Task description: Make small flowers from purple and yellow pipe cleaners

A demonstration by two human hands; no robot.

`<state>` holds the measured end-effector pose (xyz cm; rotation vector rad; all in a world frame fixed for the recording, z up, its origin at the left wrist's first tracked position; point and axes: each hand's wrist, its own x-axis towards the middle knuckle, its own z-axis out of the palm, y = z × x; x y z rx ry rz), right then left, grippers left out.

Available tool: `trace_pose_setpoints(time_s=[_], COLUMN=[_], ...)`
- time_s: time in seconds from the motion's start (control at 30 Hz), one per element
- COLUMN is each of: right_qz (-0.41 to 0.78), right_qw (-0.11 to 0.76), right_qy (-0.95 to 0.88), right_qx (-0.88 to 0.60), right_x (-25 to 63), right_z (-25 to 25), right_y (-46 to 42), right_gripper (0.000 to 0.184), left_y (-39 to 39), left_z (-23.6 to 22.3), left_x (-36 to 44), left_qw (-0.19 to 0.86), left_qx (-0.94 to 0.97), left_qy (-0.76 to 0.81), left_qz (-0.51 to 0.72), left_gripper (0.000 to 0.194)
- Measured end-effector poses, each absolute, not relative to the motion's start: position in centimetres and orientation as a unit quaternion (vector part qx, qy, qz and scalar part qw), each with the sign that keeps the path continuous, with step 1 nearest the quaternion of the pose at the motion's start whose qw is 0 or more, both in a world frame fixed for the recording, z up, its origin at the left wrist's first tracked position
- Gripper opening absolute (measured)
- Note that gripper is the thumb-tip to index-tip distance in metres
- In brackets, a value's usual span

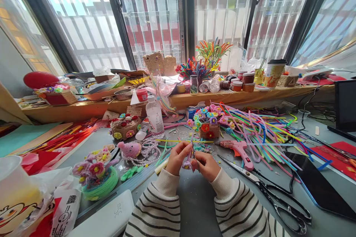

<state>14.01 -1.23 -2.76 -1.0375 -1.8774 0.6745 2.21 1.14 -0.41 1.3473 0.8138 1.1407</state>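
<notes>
My left hand (179, 156) pinches a small purple pipe-cleaner flower (187, 164), whose stem rises between the fingers. Close beside it, my right hand (206, 166) is closed on small scissors (194, 152); their narrow blades point away from me, against the stem. Whether the blades are apart is too small to tell. A pink glue gun (241, 152) lies just right of my hands. Beyond them stands a basket (209, 132) of colourful pipe-cleaner flowers. A yellow pipe cleaner (174, 140) crosses the table behind my fingers.
Large scissors (260, 183) and a black phone (319, 185) lie at right. Loose pipe cleaners (267, 137) heap behind them. At left are a green flower pot (101, 185), a bead string (150, 152), a clear bottle (155, 118) and a white power bank (107, 216).
</notes>
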Motion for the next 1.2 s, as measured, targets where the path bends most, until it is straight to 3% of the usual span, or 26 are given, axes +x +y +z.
trace_pose_setpoints(time_s=[0.17,0.8,1.2], right_qz=[0.308,0.271,0.291], right_qw=[0.417,0.459,0.416], right_qy=[-0.751,-0.725,-0.738], right_qx=[-0.408,-0.436,-0.445], right_x=[13.98,13.94,13.99], right_z=[-2.93,-2.04,-2.40], right_y=[-1.15,-1.38,-1.55], right_gripper=[0.060,0.047,0.058], left_y=[1.16,1.23,1.56], left_z=[-0.43,-0.49,-0.99], left_x=[2.12,1.90,1.72], left_qw=[0.568,0.556,0.592], left_qx=[0.565,0.549,0.574], left_qy=[0.353,0.363,0.328], left_qz=[0.482,0.508,0.460], left_gripper=[0.025,0.029,0.025])
